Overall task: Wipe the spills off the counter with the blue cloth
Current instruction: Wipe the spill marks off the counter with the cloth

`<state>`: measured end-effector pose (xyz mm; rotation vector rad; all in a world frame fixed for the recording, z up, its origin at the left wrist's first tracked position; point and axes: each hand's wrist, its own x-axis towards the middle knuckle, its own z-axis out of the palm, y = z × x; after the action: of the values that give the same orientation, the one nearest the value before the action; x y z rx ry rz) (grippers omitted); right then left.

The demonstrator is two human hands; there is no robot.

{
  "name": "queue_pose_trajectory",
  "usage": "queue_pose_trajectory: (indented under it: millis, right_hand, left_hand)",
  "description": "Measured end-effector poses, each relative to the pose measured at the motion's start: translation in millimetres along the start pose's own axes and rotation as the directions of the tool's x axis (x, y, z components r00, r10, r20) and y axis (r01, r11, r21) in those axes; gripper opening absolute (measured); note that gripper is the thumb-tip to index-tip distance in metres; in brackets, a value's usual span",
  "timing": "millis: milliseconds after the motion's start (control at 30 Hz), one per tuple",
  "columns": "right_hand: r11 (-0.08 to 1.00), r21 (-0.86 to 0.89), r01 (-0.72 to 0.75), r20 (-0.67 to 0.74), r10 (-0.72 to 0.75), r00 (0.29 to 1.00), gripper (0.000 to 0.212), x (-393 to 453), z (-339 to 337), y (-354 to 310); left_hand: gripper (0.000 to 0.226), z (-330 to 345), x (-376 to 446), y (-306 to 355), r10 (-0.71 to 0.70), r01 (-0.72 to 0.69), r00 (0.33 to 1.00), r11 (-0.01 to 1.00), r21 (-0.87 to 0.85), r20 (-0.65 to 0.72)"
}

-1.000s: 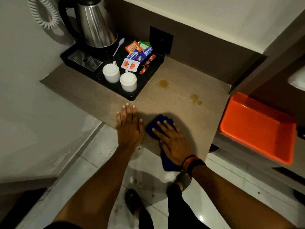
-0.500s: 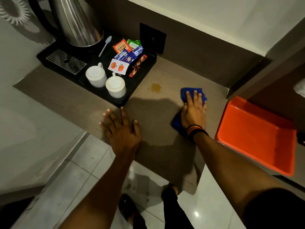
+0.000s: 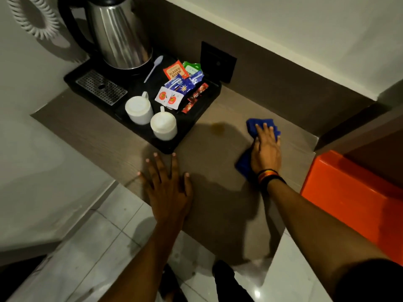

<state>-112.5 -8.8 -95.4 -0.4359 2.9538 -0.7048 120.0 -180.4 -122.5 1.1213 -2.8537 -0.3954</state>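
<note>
The right hand (image 3: pixel 266 152) lies flat, fingers extended and close together, pressing the crumpled blue cloth (image 3: pixel 260 125) onto the brown wood-grain counter (image 3: pixel 104 136). The cloth sits toward the right rear of the counter; blue fabric shows beyond the fingertips and beside the wrist. A striped band (image 3: pixel 269 176) circles that wrist.

The left hand (image 3: pixel 169 189) rests palm-down at the front edge of the counter, fingers spread wide, holding nothing.

One amber spill (image 3: pixel 218 128) is visible on the counter, between the cloth and the black rectangular plastic tray (image 3: pixel 192 131), apart from the cloth.

The tray carries a stainless-steel kettle (image 3: pixel 118 33), two white ceramic cups (image 3: pixel 139 110) turned upside down, a white plastic spoon (image 3: pixel 153 68) and assorted sachets (image 3: pixel 181 86). An orange plastic bin (image 3: pixel 349 192) stands just right of the counter.
</note>
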Motion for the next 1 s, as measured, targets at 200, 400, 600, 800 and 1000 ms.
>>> queue_pose_trajectory:
  millis: [200,400,600,800,1000]
  right_hand:
    - [0.945,-0.001,0.327,0.169,-0.322,0.932,0.051,7,27,-66]
    - [0.853,-0.015,0.521,0.307,-0.493,0.814,0.053,-78,-5,-3]
    - [0.964,-0.170,0.205,0.184,-0.173,0.967,0.052,-14,-6,13]
    - [0.915,-0.153,0.374,0.223,-0.336,0.915,0.052,-39,27,-57]
    - [0.872,-0.061,0.486,0.317,-0.445,0.838,0.050,-159,-2,-14]
  left_hand:
    - [0.078,3,-1,-4,0.010,-0.010,1.000,1.000,-0.012,-0.008]
    - [0.079,-4,-1,0,0.002,-0.001,1.000,1.000,-0.024,0.014]
    - [0.077,-4,0,0,0.007,-0.008,1.000,0.998,-0.057,-0.020]
    - [0.068,-7,-2,-1,-0.012,0.005,0.999,0.988,-0.152,-0.049]
    - [0.074,-17,-1,-26,0.097,-0.118,0.991,0.962,-0.246,-0.096]
